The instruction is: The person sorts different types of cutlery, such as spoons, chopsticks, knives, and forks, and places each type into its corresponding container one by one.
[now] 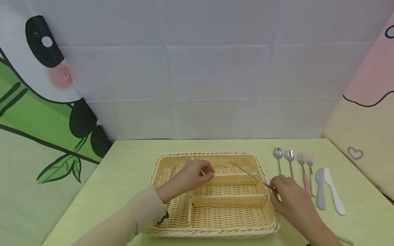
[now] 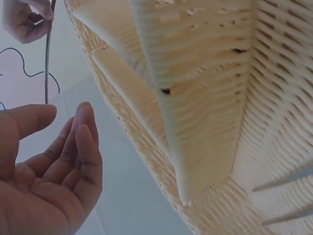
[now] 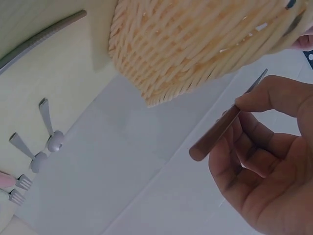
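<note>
- From where I stand, the right hand (image 1: 290, 196) pinches a slender stick-like utensil (image 3: 214, 135) near its brown end, between thumb and fingers; the thin tip slants across the basket's nearest side, towards the left hand (image 1: 197, 173).
- The left hand grips nothing: its fingers curve loosely, thumb apart, above the wicker basket (image 1: 215, 233), with the stick's tip near but apart from them.
- Held so close to one end, the stick could pivot or slip; a slack pinch would probably let the tip dip into the basket section between the hands.
- Carried lower, it might catch the rim just beside the right hand or the woven dividers (image 1: 229, 201), and that knock could twist it loose.
- Under the left forearm lie thin rods (image 2: 283, 182); the pale sleeve (image 1: 147, 208) hangs over that section and could drag them askew if the arm sinks.
- Just beyond the right hand stand two spoons (image 1: 289, 156), with forks (image 1: 306, 184) and knives (image 1: 320, 193) to its right; a careless outward swing of that wrist could scatter the row.
</note>
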The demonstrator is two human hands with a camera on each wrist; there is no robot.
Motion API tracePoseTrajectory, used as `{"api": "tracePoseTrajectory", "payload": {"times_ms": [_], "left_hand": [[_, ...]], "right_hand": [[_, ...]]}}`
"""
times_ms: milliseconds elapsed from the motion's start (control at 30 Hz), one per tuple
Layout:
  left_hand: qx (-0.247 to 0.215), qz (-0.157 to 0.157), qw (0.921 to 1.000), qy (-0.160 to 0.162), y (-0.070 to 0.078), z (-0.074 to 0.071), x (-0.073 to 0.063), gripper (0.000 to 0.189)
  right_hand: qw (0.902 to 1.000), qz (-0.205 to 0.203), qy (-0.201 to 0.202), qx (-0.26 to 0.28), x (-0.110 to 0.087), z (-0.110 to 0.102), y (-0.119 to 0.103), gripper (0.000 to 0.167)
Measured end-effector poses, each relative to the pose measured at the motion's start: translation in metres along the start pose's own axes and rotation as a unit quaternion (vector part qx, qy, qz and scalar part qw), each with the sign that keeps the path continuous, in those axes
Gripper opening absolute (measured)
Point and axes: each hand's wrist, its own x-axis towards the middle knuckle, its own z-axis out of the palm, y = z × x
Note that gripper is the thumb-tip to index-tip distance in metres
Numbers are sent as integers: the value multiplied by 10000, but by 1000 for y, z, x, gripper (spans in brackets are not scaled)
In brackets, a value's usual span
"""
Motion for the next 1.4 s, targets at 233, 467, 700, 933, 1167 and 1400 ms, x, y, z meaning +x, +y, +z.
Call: {"api": "tracePoseTrajectory", "payload": {"times_ms": [233,467,700,933,1167,1400], "left_hand": [[-619,29,9980,-105,7,9,5,19],[-1241,64,9922,-93,10,18,9,27],[-1808,45,9834,-160,11,26,15,26],[-2129,-64,9770,-91,15,28,15,27],[-2230,-41,9744,270,18,28,15,19],[-2501,3,9677,313,18,27,14,18]], "right_hand": [[9998,-117,-5,138,8,3,-12,20],[9997,-61,-67,230,12,4,-22,19],[9993,38,-178,313,12,7,-29,21],[9991,45,-231,356,13,9,-34,20],[9981,-13,-211,576,14,12,-38,20],[9971,-277,-77,706,13,16,-39,22]]}}
